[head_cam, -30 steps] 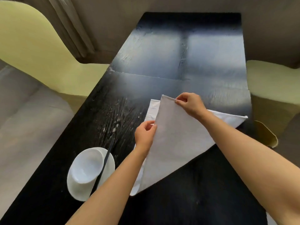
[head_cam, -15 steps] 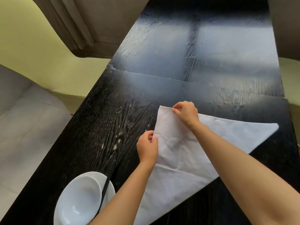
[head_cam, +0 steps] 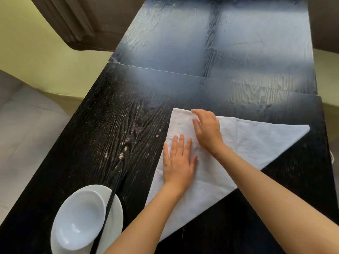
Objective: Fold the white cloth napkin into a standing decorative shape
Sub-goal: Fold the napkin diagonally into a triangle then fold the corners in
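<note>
while the napkin (head_cam: 247, 143) is lying flat, a triangle at five o'clock on the table (head_cam: 128, 140), i am seeing left hand (head_cam: 178, 162) and right hand (head_cam: 207, 131) pressing it open-palmed, gripping nothing; it is looking light and limp, best pinched at corners.

Bright window glare washes the far table (head_cam: 229, 57); edges bow.

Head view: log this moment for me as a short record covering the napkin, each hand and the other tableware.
white cloth napkin: folded triangle, flat on the black wooden table, not yet standing
left hand: palm down, fingers straight, pressing the napkin
right hand: flat on the napkin near its far corner
tableware: white bowl on a white plate, black chopsticks across the plate's rim
</note>
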### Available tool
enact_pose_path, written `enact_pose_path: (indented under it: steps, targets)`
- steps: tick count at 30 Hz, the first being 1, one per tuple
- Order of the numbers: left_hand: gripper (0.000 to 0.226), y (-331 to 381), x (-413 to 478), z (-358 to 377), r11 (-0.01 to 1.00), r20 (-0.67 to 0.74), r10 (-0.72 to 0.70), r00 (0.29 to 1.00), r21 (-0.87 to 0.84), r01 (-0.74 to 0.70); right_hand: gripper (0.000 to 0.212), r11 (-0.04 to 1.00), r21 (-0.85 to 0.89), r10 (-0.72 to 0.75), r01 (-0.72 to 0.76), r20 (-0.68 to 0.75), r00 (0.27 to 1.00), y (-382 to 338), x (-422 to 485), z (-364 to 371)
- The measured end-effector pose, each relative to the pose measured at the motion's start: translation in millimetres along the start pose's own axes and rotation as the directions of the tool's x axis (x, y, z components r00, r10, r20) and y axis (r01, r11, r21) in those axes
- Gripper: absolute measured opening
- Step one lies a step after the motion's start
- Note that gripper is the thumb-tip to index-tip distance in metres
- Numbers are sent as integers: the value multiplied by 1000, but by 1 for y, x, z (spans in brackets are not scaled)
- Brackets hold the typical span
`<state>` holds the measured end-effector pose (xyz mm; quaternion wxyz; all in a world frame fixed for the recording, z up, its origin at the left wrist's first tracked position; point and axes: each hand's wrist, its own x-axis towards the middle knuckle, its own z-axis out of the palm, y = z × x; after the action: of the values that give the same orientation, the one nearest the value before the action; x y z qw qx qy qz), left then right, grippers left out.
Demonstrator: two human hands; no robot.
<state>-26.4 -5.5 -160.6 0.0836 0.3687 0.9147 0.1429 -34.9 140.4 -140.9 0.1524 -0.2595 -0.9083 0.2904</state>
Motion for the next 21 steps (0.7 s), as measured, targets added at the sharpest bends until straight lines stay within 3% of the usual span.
enact_pose_path:
  steps: [3,6,10,15,19,21]
  targets:
    - [56,-1,1,11,995,19,-21,1000,96,19,41,986,-113,-104,125,172,980,13,-50,-9]
    - [56,-2,1,17,991,-6,-10,1000,135,11,52,947,-295,-24,123,318,948,38,-86,-15]
    - [56,-6,1,20,992,2,-20,1000,127,19,58,900,-430,44,70,249,967,74,-88,-34]
    - [55,-5,1,18,991,15,-3,1000,132,1,58,853,-499,228,-150,97,969,129,-69,-69]
    - [57,11,6,17,980,16,-79,997,185,75,59,854,-500,223,-146,98,970,132,-67,-71]
    - [57,46,17,24,989,-10,29,1000,145,-27,59,853,-502,221,-144,99,970,131,-66,-70]
